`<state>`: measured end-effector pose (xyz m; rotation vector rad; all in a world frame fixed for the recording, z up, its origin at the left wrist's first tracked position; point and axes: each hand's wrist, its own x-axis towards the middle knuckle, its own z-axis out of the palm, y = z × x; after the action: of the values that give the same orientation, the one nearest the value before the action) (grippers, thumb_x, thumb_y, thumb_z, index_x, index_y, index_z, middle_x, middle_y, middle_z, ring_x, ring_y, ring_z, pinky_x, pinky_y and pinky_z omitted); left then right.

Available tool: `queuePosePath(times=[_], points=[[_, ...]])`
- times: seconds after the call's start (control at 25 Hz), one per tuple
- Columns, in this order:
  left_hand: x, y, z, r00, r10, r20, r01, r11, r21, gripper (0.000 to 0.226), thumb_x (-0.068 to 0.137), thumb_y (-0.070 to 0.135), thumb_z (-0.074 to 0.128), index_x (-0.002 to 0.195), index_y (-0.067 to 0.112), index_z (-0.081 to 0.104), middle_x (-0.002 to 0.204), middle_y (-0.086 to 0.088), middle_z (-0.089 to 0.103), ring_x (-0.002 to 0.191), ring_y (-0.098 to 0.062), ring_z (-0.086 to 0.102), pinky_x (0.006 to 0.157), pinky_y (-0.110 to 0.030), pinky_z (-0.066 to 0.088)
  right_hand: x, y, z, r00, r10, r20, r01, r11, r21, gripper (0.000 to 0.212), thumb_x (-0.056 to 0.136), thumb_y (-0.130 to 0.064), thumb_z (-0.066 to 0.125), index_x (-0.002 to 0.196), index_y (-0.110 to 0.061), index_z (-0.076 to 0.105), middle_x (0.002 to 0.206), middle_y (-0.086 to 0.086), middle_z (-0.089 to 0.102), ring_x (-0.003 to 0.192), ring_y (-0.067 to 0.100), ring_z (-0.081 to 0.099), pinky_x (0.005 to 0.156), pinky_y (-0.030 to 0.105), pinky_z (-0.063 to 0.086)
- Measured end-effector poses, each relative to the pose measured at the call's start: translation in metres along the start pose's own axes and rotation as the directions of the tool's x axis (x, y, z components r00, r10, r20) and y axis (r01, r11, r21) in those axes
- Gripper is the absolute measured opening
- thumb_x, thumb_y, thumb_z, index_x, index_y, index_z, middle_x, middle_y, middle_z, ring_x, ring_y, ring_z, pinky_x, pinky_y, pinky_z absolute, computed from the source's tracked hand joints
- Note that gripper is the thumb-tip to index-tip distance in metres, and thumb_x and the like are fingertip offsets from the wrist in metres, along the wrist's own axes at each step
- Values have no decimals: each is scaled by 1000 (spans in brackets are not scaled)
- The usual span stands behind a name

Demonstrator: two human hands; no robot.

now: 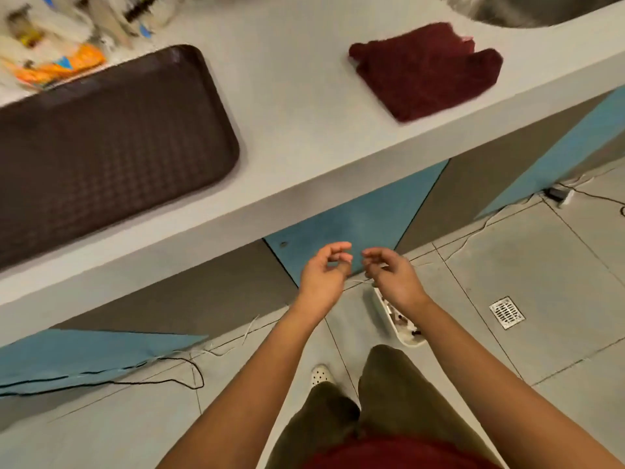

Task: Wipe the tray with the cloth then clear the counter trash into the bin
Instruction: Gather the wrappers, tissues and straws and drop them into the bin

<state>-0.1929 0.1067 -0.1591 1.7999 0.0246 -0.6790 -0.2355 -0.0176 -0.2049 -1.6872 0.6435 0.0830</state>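
Brown tray (101, 147) on grey tabletop (304, 113); dark red cloth (426, 71) lies flat well right of tray, w/ trash pile (57, 45) just behind tray. Left hand (323, 275) & right hand (394, 277) below tabletop edge, fingers loosely curled, holding nothing.

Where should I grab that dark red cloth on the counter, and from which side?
Take the dark red cloth from above, at its near corner by the counter edge. It lies flat and folded there, closest to both empty hands, while its far side is bunched. The right hand looks nearer; pinch all layers so it lifts together.
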Motion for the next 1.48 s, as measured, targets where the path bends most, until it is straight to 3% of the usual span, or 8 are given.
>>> queuePosePath(times=[0.16,0.4,0.76,1.04,1.12,1.2,1.28,1.48], points=[[-27,43,-59,983,137,-119,-144,988,-57,26,89,2,51,106,21,59,84,10,57,76,-19,51,59,-22,40,-7,-79,33,986,-128,102,131,991,-20,23,87,1,50,103,-12,61,85,-7,56,78,18,55,69,28,44],[-42,93,-124,936,272,-224,-303,946,-117,26,89,4,48,102,24,58,84,10,57,68,-4,56,61,-17,44,-4,-168,62,954,-276,115,274,961,29,17,90,-5,51,99,-14,62,87,0,58,74,17,56,67,28,47],[3,127,-177,921,273,-277,-316,940,-125,27,90,4,47,106,21,60,85,8,61,70,-2,58,54,-11,48,45,-228,77,932,-349,96,354,934,-41,17,89,-9,51,96,-20,63,100,0,61,80,20,59,77,35,49],[71,184,-216,903,288,-320,-334,937,-100,25,89,6,49,100,26,58,85,10,60,70,-1,58,56,-14,48,131,-281,80,927,-365,86,372,924,-84,19,88,-9,50,99,-19,63,98,-4,58,83,16,57,87,36,48],[97,200,-223,904,285,-318,-330,939,-97,25,89,5,48,102,24,58,86,9,59,70,-2,58,56,-15,47,161,-295,78,926,-368,84,376,920,-112,20,87,-8,50,98,-20,62,101,-3,58,81,15,56,86,34,48],[120,213,-230,905,273,-327,-323,940,-107,24,89,4,49,103,21,58,85,7,58,70,-5,57,54,-13,46,187,-306,75,921,-379,94,389,907,-160,21,87,-8,50,97,-22,61,102,-4,57,73,12,55,75,25,47],[148,225,-234,898,268,-349,-309,948,-69,24,88,5,50,105,19,60,86,6,58,73,-7,55,57,-13,45,217,-319,72,909,-402,106,416,874,-251,22,86,-9,51,98,-25,60,104,-6,55,69,8,54,65,18,41],[220,251,-249,863,300,-406,-274,954,123,24,87,10,55,105,25,58,99,6,53,73,-9,53,61,-11,41,291,-347,71,866,-483,131,493,780,-385,24,86,-9,55,105,-22,63,113,1,53,90,13,51,79,21,35]])
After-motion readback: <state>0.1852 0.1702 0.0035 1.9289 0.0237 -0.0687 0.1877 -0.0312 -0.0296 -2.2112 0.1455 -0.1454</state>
